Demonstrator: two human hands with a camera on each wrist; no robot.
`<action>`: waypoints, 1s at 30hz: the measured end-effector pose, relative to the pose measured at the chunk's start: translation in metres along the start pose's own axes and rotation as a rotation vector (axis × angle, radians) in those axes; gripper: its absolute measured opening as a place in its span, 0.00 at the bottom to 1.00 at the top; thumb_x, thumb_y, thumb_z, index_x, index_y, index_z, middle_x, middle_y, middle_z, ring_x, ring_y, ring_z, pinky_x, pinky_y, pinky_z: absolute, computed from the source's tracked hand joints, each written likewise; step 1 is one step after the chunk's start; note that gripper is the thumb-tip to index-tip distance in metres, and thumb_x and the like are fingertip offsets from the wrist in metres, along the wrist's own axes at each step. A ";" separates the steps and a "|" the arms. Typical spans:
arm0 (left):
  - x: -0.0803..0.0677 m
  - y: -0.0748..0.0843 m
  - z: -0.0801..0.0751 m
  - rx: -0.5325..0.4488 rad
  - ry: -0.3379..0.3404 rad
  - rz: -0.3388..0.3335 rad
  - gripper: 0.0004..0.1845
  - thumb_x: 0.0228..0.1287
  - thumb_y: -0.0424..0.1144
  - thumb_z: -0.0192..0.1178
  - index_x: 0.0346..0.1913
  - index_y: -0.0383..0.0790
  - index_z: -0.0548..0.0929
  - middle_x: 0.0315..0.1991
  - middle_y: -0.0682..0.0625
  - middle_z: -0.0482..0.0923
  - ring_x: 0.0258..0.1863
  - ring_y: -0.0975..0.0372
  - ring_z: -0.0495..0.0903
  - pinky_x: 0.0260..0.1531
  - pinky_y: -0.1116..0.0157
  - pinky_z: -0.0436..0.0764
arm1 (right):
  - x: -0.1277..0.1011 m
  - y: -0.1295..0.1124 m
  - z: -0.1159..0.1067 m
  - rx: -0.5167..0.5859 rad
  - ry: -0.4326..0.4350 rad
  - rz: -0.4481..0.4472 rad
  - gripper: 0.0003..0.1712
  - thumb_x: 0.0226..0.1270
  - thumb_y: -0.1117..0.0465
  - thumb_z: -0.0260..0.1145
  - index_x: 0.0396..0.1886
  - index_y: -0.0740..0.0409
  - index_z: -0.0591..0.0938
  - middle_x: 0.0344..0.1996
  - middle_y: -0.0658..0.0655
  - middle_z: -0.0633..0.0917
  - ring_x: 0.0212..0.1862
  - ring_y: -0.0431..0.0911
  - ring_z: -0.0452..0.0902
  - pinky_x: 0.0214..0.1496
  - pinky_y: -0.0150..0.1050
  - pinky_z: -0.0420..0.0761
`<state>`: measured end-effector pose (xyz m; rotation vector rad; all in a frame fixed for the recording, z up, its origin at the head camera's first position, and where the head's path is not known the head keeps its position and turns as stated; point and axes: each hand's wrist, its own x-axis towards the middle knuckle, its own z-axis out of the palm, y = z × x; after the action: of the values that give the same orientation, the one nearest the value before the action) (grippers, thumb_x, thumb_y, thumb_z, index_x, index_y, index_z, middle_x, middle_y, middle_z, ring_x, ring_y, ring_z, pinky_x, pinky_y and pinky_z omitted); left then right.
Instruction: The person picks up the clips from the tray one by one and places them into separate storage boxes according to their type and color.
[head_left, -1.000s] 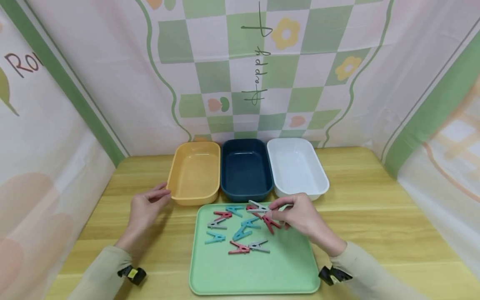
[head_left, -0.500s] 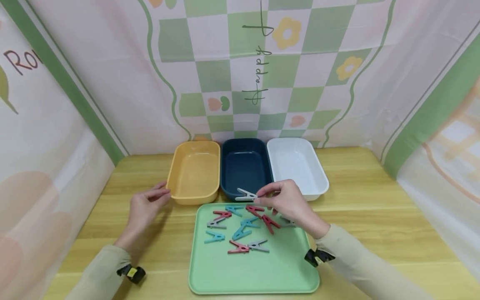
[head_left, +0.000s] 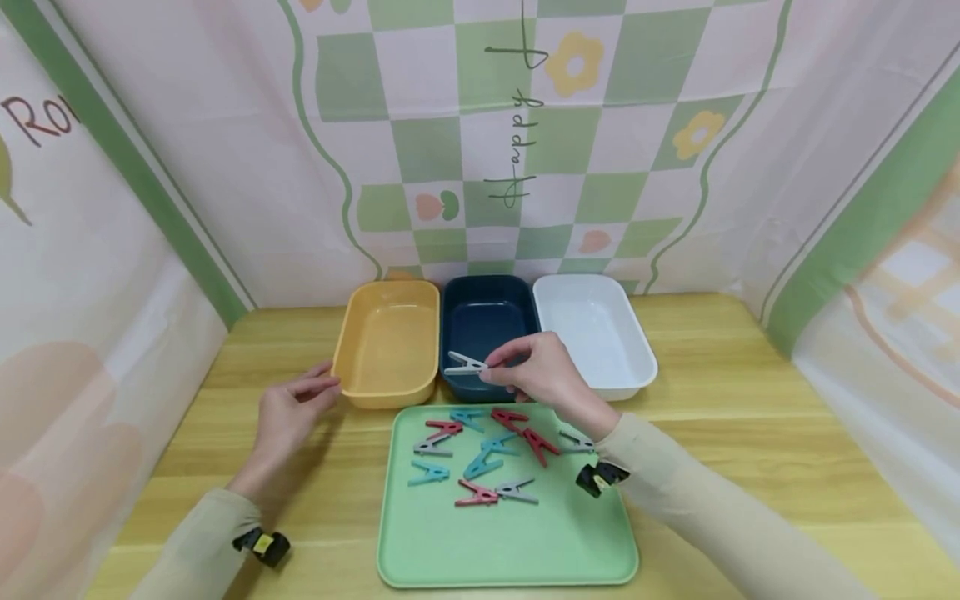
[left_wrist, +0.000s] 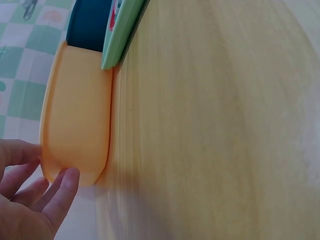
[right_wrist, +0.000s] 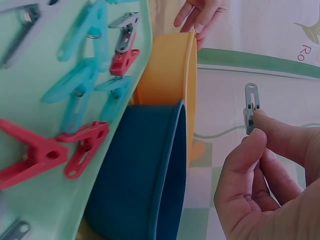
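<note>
My right hand [head_left: 543,375] pinches a light grey clothespin [head_left: 467,364] between thumb and fingertips, over the front part of the dark blue bin [head_left: 491,287]. In the right wrist view the clothespin [right_wrist: 251,107] points away from the fingers, beyond the blue bin's rim. My left hand [head_left: 296,412] rests its fingertips at the near left corner of the yellow bin [head_left: 386,350]. From the left wrist, the thumb [left_wrist: 70,182] overlaps that bin's outer wall, its fingers fairly straight. Several red, teal and grey clothespins [head_left: 478,493] lie on the light green tray [head_left: 510,550].
A white bin [head_left: 596,333] stands right of the blue one, the three bins side by side along the back of the wooden table [head_left: 720,417]. The tray lies close in front of them. A patterned cloth [head_left: 495,150] hangs behind and at both sides.
My right hand has carried the grey clothespin up and leftward from over the tray to over the blue bin. The left hand stays at the yellow bin.
</note>
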<state>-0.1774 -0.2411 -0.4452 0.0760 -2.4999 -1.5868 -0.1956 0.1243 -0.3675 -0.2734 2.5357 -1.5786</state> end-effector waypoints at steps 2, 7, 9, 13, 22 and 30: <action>0.000 0.000 0.000 -0.004 0.001 0.000 0.10 0.68 0.29 0.71 0.50 0.29 0.90 0.65 0.42 0.81 0.65 0.49 0.80 0.48 0.83 0.82 | 0.006 -0.004 0.003 0.006 -0.005 -0.002 0.07 0.63 0.61 0.81 0.38 0.58 0.92 0.30 0.55 0.89 0.30 0.59 0.83 0.27 0.46 0.91; 0.000 0.001 -0.001 -0.016 -0.005 0.007 0.11 0.68 0.29 0.70 0.51 0.28 0.90 0.66 0.41 0.80 0.64 0.48 0.80 0.47 0.81 0.84 | 0.021 -0.012 0.012 0.011 -0.009 -0.002 0.06 0.63 0.62 0.81 0.37 0.58 0.92 0.29 0.55 0.89 0.30 0.57 0.83 0.27 0.44 0.91; 0.000 0.001 -0.001 -0.018 -0.008 0.004 0.11 0.68 0.28 0.70 0.51 0.28 0.90 0.66 0.41 0.80 0.65 0.48 0.80 0.47 0.80 0.84 | 0.027 -0.016 0.016 0.009 -0.012 0.004 0.05 0.63 0.62 0.81 0.36 0.58 0.92 0.28 0.55 0.89 0.28 0.53 0.82 0.27 0.44 0.91; 0.000 0.001 -0.001 -0.017 -0.007 -0.005 0.11 0.68 0.28 0.70 0.51 0.28 0.89 0.66 0.41 0.80 0.65 0.48 0.80 0.47 0.80 0.85 | 0.037 -0.023 0.024 0.006 -0.021 0.016 0.05 0.64 0.62 0.81 0.36 0.57 0.92 0.28 0.55 0.89 0.27 0.50 0.82 0.26 0.42 0.91; 0.000 0.002 -0.002 -0.036 0.007 -0.004 0.11 0.68 0.27 0.70 0.50 0.27 0.90 0.65 0.41 0.81 0.65 0.48 0.79 0.45 0.80 0.85 | 0.056 -0.034 0.042 0.014 -0.043 0.007 0.05 0.65 0.60 0.81 0.37 0.57 0.92 0.30 0.54 0.89 0.28 0.51 0.81 0.24 0.34 0.88; 0.000 -0.001 -0.001 -0.033 -0.005 0.018 0.10 0.68 0.27 0.70 0.50 0.27 0.89 0.65 0.40 0.80 0.65 0.47 0.79 0.46 0.79 0.86 | 0.071 -0.037 0.053 0.008 -0.043 0.006 0.07 0.64 0.60 0.81 0.36 0.58 0.92 0.29 0.55 0.89 0.24 0.47 0.78 0.23 0.32 0.86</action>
<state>-0.1768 -0.2419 -0.4454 0.0454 -2.4697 -1.6227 -0.2505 0.0461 -0.3593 -0.2960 2.4953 -1.5625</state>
